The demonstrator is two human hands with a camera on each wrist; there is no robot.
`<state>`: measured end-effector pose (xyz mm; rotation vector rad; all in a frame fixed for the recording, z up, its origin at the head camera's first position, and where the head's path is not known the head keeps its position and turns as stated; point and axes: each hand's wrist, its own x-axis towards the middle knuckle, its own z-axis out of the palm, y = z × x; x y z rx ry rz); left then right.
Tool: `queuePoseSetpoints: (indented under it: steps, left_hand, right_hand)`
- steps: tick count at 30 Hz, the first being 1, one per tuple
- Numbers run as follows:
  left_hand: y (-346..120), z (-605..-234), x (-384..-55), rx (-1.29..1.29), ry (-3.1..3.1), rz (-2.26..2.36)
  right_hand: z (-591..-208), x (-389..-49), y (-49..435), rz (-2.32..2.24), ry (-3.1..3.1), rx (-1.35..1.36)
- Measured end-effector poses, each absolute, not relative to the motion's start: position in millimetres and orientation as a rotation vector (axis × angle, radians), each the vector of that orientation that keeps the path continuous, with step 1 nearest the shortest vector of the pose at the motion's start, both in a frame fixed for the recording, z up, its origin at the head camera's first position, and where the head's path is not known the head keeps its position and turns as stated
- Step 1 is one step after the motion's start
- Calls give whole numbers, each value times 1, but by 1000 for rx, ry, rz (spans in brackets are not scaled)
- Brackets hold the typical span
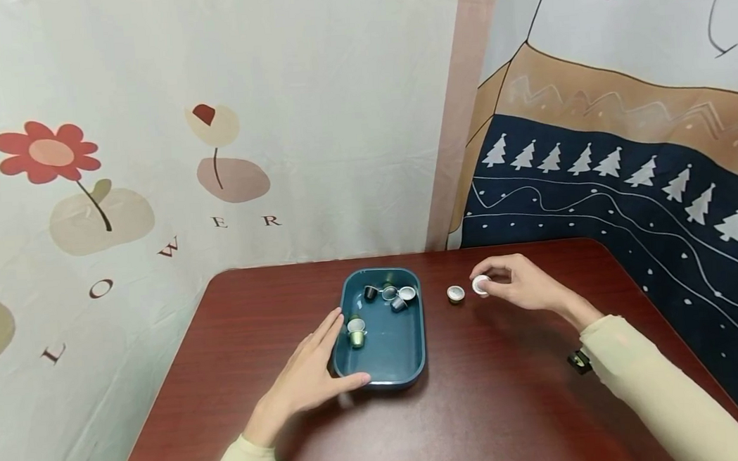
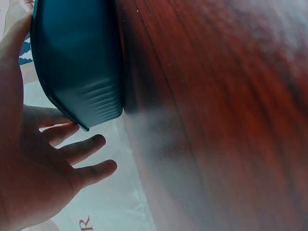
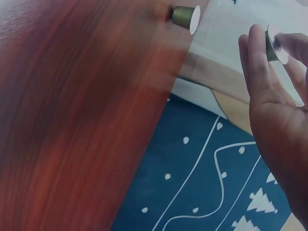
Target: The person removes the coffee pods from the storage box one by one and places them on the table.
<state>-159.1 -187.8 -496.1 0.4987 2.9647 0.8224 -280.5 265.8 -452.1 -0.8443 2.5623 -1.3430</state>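
Between thumb and fingers, my right hand (image 1: 525, 286) pinches a green coffee capsule (image 3: 270, 47) with a white lid, above the table to the right of the tray. A second green capsule (image 1: 455, 295) stands on the table just left of that hand, white lid up. My left hand (image 1: 303, 377) touches the blue tray (image 1: 387, 370) at its near left corner. Its thumb lies at the near rim, and its fingers stretch spread along the left side. Inside the tray lie several capsules: a black capsule (image 1: 370, 293) and others at the far end, green capsules (image 1: 357, 339) by the left wall.
The dark red wooden table (image 1: 513, 405) ends at a printed cloth backdrop (image 1: 337, 119) behind it. A navy cloth with white trees (image 1: 595, 195) hangs along the right side. A small dark device (image 1: 579, 362) sits at the right sleeve's cuff.
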Motion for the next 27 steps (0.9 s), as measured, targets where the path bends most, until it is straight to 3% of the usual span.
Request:
queuePoseSetpoints:
  steps: [27]
  left_hand:
    - [-189, -497, -160, 494, 2956, 835]
  right_hand:
    - [-472, -270, 309, -1406, 2658, -493]
